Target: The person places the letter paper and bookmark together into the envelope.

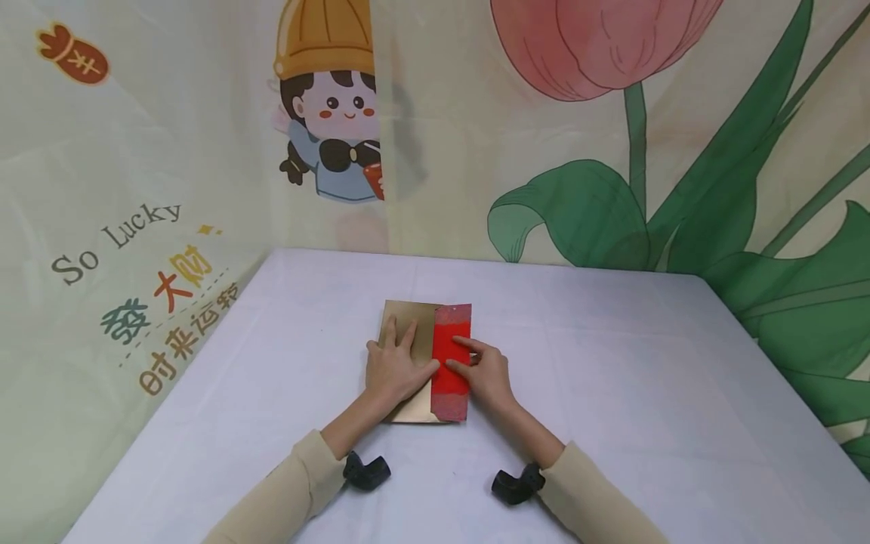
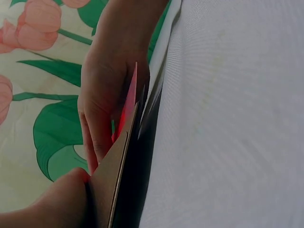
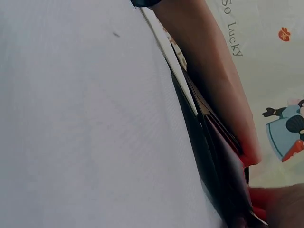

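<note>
A flat gold rectangle [image 1: 423, 325], which looks like stiff paper or card, lies on the white table. Along its right side runs a red strip [image 1: 448, 332] with duller, speckled ends. My left hand [image 1: 396, 370] rests on the gold face with fingers spread, its thumb tip at the strip's left edge. From the right, my right hand [image 1: 491, 375] touches the red face with index finger and thumb; the other fingers are mostly hidden. In the left wrist view, the red strip [image 2: 132, 95] stands tilted up from the gold piece [image 2: 111, 175], beside the right hand [image 2: 107, 95].
A white cloth covers the table [image 1: 612, 363]. Printed curtains [image 1: 435, 189] hang behind it and on the left. Dark wrist-camera mounts sit near both cuffs, the left mount [image 1: 367, 471] and the right mount [image 1: 518, 484], close above the cloth.
</note>
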`<act>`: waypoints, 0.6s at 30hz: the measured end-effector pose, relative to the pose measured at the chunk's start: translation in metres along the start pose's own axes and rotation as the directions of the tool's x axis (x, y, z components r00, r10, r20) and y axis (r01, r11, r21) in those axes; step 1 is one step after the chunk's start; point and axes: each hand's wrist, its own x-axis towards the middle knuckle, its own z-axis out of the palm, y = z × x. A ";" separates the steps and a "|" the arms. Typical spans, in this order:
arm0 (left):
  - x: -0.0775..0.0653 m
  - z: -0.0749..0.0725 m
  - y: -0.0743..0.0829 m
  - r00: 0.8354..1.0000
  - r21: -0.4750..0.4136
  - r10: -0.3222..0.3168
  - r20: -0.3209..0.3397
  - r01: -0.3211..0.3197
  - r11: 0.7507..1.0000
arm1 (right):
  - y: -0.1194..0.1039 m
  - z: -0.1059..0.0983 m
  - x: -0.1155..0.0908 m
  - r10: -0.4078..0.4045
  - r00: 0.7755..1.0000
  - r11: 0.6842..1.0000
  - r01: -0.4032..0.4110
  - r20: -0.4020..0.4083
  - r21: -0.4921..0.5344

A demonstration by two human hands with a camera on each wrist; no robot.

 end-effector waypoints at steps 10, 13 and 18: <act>-0.001 0.001 0.001 1.000 0.012 0.007 0.025 -0.007 1.000 | 0.013 -0.020 0.009 -0.173 0.924 0.933 0.265 0.342 -0.243; -0.001 0.000 0.001 0.999 0.022 0.013 0.031 -0.014 1.000 | 0.014 -0.018 0.010 -0.220 0.898 0.903 0.335 0.382 -0.267; 0.000 -0.001 0.000 1.000 0.029 0.012 0.029 -0.013 0.999 | 0.010 -0.010 0.011 -0.280 0.891 0.844 0.406 0.358 -0.351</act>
